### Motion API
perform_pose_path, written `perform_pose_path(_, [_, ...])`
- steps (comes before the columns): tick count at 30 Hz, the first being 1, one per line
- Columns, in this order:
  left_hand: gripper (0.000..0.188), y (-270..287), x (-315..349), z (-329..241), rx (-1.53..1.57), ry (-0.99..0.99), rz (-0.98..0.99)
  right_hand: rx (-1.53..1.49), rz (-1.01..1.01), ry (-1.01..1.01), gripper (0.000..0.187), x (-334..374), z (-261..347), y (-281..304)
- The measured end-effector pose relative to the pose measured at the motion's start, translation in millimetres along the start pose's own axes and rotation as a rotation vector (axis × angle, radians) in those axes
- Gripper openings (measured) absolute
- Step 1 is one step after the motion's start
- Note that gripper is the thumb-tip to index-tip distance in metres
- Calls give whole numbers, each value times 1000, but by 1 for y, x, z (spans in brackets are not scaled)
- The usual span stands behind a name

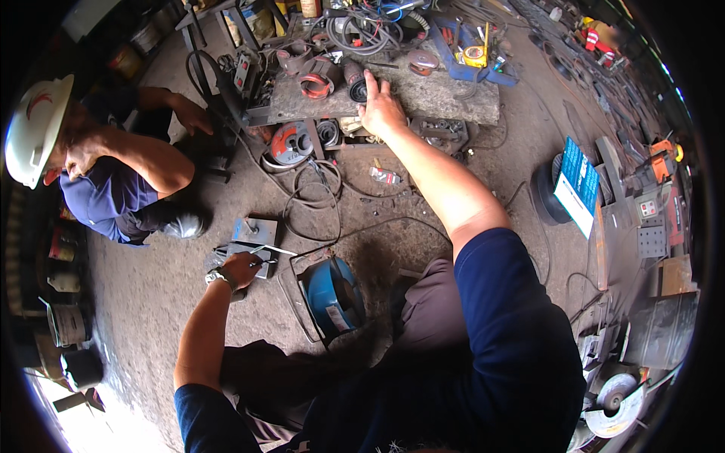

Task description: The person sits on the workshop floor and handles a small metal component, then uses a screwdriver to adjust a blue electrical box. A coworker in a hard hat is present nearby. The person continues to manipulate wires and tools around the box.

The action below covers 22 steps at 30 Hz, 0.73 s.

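Observation:
My right hand (383, 112) reaches forward to the worn bench top (445, 98). Its fingers are stretched out along the right side of a dark cylindrical part with a round open end (356, 83), and they appear to touch it. A rusty pipe-like fitting with an orange-red rim (317, 80) lies just left of that part. Low on the left, my left hand (241, 270), with a watch at the wrist, is closed round a thin dark rod (265, 262). Beside it on the floor is a grey metal block with a stud on top (255, 230).
A blue round-bodied machine in a wire frame (332, 293) stands between my knees. Cables (313, 189) loop across the floor. At left crouches a co-worker in a white helmet (41, 128). A blue tray (472, 66) holds a yellow tape measure. At right, a blue-and-white card (576, 186).

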<state>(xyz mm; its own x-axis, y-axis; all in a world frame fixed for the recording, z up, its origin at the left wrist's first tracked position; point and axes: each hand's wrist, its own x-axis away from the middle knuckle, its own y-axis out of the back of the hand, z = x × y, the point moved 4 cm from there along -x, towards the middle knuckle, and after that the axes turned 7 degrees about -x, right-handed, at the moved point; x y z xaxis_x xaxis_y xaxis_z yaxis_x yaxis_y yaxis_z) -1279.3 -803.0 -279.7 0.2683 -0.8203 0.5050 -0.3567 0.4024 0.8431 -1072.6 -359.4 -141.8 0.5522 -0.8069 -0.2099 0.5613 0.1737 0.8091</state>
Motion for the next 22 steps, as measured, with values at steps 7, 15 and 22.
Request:
perform_pose_path(7, [38, -1, -7, -6, -20, -30, 21, 2, -9, 13, 83, 1, 2, 5])
perform_pose_path(15, [37, -3, -5, -4, -53, -23, 30, -15, -22, 12, 82, 3, 2, 6])
perform_pose_path(22, [38, -2, -10, -3, -79, 7, 70, -13, 5, 23, 84, 1, -3, 5])
